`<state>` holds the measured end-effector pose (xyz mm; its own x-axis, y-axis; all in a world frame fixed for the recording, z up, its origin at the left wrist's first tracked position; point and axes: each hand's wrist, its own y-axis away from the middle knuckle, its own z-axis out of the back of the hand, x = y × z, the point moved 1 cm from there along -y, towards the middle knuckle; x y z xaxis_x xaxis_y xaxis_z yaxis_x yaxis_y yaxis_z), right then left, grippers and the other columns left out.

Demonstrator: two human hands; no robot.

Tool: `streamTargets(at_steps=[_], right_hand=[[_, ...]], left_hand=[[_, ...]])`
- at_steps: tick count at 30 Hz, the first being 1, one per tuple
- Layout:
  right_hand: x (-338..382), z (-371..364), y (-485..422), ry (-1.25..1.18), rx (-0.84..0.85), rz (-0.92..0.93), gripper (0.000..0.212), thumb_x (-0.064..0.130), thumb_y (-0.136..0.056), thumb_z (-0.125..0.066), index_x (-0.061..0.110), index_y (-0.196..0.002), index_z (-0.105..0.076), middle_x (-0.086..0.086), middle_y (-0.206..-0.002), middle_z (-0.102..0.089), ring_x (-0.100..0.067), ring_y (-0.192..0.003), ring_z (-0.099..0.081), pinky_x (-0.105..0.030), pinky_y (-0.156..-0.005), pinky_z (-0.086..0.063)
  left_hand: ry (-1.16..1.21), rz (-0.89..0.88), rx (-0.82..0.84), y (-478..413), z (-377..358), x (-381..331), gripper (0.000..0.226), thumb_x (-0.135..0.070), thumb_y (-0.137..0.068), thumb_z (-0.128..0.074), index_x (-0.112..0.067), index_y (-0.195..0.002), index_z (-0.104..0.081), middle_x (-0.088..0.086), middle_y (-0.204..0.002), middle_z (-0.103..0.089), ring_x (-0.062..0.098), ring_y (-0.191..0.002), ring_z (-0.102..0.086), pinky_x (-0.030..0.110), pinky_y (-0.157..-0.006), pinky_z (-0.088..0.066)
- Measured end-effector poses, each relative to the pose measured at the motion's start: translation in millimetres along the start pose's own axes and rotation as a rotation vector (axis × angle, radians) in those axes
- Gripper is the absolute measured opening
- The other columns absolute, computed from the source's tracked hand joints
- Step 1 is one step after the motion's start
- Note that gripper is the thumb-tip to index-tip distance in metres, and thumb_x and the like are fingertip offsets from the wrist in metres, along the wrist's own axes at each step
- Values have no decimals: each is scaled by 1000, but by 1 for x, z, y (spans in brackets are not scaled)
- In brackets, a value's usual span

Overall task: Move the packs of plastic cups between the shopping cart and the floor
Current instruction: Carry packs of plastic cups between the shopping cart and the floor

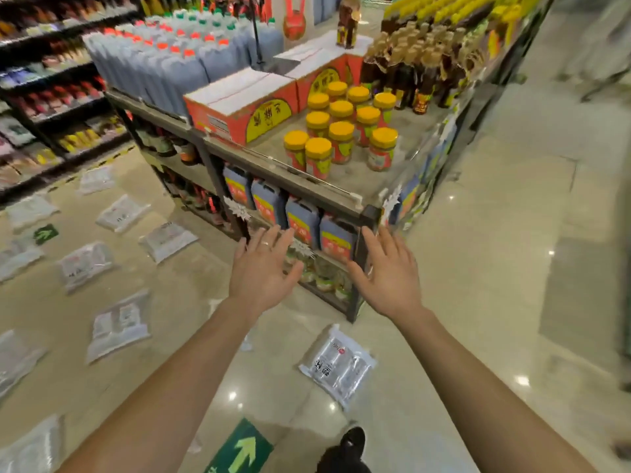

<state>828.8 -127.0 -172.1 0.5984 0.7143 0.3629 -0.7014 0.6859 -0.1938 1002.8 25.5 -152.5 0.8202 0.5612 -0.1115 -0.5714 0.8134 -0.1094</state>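
The left hand [263, 268] and the right hand [387, 278] are both held out in the air, fingers straight and spread, gripping nothing; a ring [265, 244] shows on the left one. Just beyond the fingertips stands the near corner of a shelf unit [370, 213], with blue jugs [302, 223] on its lower shelf and yellow-lidded jars [341, 131] on top. Below the right forearm one pack of plastic cups [338, 365] lies flat on the shiny floor [478, 268], near the shelf's foot. More packs [117, 324] lie scattered, well apart, over the floor to the left. A green arrow sticker [244, 448] and a black shoe [353, 438] sit nearest of all.
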Motion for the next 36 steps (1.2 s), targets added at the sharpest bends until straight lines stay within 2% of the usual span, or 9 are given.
streamTargets(at_steps=[6,10,15,20,23,29,30,33,36], right_hand=[[-60,-38,3,-85,15,-248,81,65,-83,-21,23,-152,-33,-13,-155,-33,-37,-142,-29,-48,-110,-28],[-96,-80,8,-138,62,-423,82,65,-84,-22,22,-152,-32,-14,-155,-33,-39,-141,-30,-50,-109,-29],[-150,-140,25,-191,173,-635,77,59,-86,-30,27,-155,-20,-8,-162,-18,-34,-147,-17,-47,-115,-20],[-194,-218,54,-186,222,-783,74,60,-90,-32,23,-154,-26,-11,-159,-26,-36,-144,-24,-48,-109,-27],[-211,-278,72,-170,230,-866,85,65,-79,-20,22,-151,-31,-12,-156,-32,-37,-140,-31,-50,-105,-32],[-241,-441,118,-177,329,-1045,87,68,-77,-12,28,-154,-17,-8,-161,-21,-32,-146,-20,-48,-112,-27],[-245,-472,125,-185,336,-1070,86,68,-78,-13,28,-155,-15,-8,-161,-21,-32,-146,-20,-48,-113,-28],[-254,-567,147,-244,359,-1142,76,62,-92,-30,28,-156,-8,-7,-162,-18,-30,-147,-17,-49,-114,-26],[-263,-654,169,-302,367,-1169,73,56,-97,-37,29,-156,-5,-6,-163,-14,-29,-149,-14,-48,-116,-24]], left_hand=[[-50,-184,135,-50,-66,-38,77,-63,-84,-22,-24,-148,-40,7,-152,-42,29,-141,-34,51,-112,-28],[-49,-262,213,-82,-118,-53,73,-59,-85,-30,-19,-143,-49,9,-145,-51,33,-133,-46,51,-108,-36],[-31,-275,334,-98,-196,-63,78,-61,-82,-25,-23,-147,-43,6,-150,-45,27,-136,-42,47,-110,-31],[-26,-284,476,-109,-290,-60,75,-61,-87,-28,-24,-151,-35,5,-155,-38,28,-140,-36,44,-112,-28],[-20,-294,542,-113,-360,-48,79,-63,-85,-25,-25,-153,-31,6,-156,-36,28,-142,-34,44,-115,-27],[-16,-326,641,-112,-527,-10,70,-57,-92,-35,-25,-154,-26,5,-156,-35,26,-139,-38,42,-110,-24],[-21,-331,653,-110,-558,-1,69,-56,-93,-36,-25,-154,-25,5,-155,-35,27,-138,-39,43,-109,-23],[-13,-348,702,-100,-650,32,67,-52,-95,-40,-24,-154,-23,9,-154,-37,30,-135,-41,47,-105,-39],[-27,-342,753,-86,-735,62,66,-45,-98,-41,-25,-156,-18,7,-158,-30,26,-141,-34,45,-109,-37]])
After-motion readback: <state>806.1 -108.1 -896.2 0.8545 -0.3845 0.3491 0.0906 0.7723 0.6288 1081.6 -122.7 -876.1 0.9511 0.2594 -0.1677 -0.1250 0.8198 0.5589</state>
